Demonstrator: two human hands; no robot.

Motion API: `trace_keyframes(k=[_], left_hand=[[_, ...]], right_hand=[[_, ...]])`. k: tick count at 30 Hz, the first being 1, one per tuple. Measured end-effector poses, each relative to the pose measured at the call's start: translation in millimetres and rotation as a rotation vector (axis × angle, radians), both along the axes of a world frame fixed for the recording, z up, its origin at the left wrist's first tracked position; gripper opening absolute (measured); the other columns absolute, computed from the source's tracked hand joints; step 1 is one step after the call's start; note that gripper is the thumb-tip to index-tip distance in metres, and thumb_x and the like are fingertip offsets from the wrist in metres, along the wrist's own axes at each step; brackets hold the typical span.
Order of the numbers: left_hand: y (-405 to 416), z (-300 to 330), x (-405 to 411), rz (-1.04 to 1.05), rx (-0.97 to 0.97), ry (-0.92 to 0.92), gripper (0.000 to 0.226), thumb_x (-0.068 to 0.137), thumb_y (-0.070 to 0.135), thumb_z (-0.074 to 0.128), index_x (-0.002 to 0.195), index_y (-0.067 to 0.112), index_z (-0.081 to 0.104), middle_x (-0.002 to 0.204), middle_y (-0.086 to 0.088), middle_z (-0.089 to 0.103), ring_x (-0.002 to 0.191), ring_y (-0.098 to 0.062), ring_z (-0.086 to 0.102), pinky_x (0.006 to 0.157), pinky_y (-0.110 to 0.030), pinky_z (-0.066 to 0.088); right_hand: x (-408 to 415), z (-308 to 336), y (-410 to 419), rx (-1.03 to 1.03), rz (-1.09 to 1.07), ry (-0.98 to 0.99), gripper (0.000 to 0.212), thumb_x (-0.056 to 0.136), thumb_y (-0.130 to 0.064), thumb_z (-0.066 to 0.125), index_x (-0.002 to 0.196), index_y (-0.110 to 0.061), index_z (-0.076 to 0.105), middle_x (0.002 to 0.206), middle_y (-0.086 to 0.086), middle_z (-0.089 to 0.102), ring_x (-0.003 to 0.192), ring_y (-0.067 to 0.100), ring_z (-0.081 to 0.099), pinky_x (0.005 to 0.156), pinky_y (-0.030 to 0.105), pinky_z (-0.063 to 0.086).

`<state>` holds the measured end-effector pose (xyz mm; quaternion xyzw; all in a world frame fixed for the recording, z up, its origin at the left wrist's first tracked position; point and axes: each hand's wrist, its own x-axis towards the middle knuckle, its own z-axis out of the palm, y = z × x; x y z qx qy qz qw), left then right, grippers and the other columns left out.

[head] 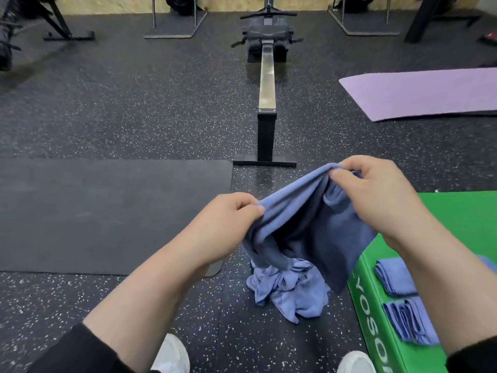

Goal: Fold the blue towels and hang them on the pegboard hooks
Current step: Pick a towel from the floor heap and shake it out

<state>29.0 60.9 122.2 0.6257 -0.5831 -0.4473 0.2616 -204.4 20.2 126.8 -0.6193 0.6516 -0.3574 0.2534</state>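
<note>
Left hand (pixel 228 222) and right hand (pixel 376 195) each pinch the blue towel's (pixel 309 224) top edge, which slants up rightward; cloth hangs below.

1 head-worn camera, wide-angle, looking forward and down.
It sits close above both forearms and faces across the speckled floor (pixel 161 109) toward the far wall (pixel 228 2).

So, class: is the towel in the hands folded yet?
Not yet: the towel hangs loose and bunched between both hands, its lower end drooping unevenly.
</note>
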Motion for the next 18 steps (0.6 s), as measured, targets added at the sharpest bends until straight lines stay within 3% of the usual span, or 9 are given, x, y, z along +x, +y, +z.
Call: trace_keyframes(k=[4, 7, 9, 12, 14, 16, 18], left_hand=[[5, 1, 2, -0.026, -0.131, -0.057, 0.020, 0.097, 0.021, 0.058, 0.080, 0.023, 0.068, 0.071, 0.004, 0.067, 0.063, -0.005, 0.050, 0.060, -0.018, 0.039], [9, 2, 0, -0.073, -0.239, -0.066, 0.012, 0.095, 0.023, 0.066, 0.085, 0.027, 0.072, 0.077, 0.005, 0.069, 0.065, -0.001, 0.053, 0.062, -0.015, 0.040], [10, 2, -3, -0.082, -0.271, -0.057, 0.009, 0.092, 0.024, 0.070, 0.085, 0.029, 0.074, 0.070, 0.013, 0.065, 0.064, 0.003, 0.052, 0.060, -0.012, 0.038], [11, 1, -5, -0.078, -0.322, -0.078, 0.008, 0.089, 0.025, 0.075, 0.082, 0.029, 0.075, 0.063, 0.020, 0.059, 0.062, 0.003, 0.050, 0.059, -0.011, 0.036], [12, 1, -5, -0.057, -0.329, -0.071, 0.009, 0.087, 0.025, 0.076, 0.079, 0.024, 0.074, 0.057, 0.020, 0.057, 0.056, 0.003, 0.048, 0.055, -0.012, 0.035], [11, 1, -3, -0.016, -0.321, -0.041, 0.010, 0.086, 0.025, 0.078, 0.078, 0.022, 0.073, 0.061, 0.013, 0.063, 0.055, 0.003, 0.048, 0.054, -0.012, 0.036], [10, 2, 0, -0.005, -0.285, -0.035, 0.009, 0.085, 0.025, 0.077, 0.078, 0.023, 0.072, 0.067, 0.006, 0.066, 0.058, -0.001, 0.049, 0.054, -0.015, 0.038]], right_hand=[[3, 0, 7, 0.103, 0.098, 0.053, 0.004, 0.088, -0.026, 0.070, 0.092, -0.025, 0.071, 0.072, 0.000, 0.069, 0.071, 0.016, 0.061, 0.065, 0.027, 0.043], [14, 0, 15, 0.133, 0.294, 0.077, 0.041, 0.087, -0.028, 0.074, 0.125, -0.039, 0.061, 0.072, 0.004, 0.067, 0.068, 0.015, 0.057, 0.065, 0.018, 0.042], [24, -1, 21, 0.128, 0.408, 0.082, 0.052, 0.088, -0.028, 0.074, 0.134, -0.042, 0.056, 0.067, -0.003, 0.064, 0.061, 0.010, 0.050, 0.061, 0.017, 0.040], [34, -5, 26, 0.121, 0.476, 0.078, 0.037, 0.091, -0.024, 0.072, 0.124, -0.038, 0.065, 0.057, -0.020, 0.055, 0.054, 0.000, 0.046, 0.057, 0.013, 0.037], [38, -7, 28, 0.118, 0.497, 0.067, 0.021, 0.092, -0.022, 0.070, 0.109, -0.034, 0.072, 0.068, -0.026, 0.065, 0.062, -0.005, 0.053, 0.064, 0.015, 0.044], [41, -9, 27, 0.102, 0.465, 0.064, 0.005, 0.092, -0.026, 0.069, 0.092, -0.030, 0.073, 0.078, -0.009, 0.072, 0.070, 0.007, 0.061, 0.079, 0.036, 0.052], [41, -10, 24, 0.056, 0.351, 0.066, 0.008, 0.092, -0.027, 0.069, 0.084, -0.026, 0.071, 0.077, -0.002, 0.072, 0.077, 0.018, 0.064, 0.080, 0.037, 0.052]])
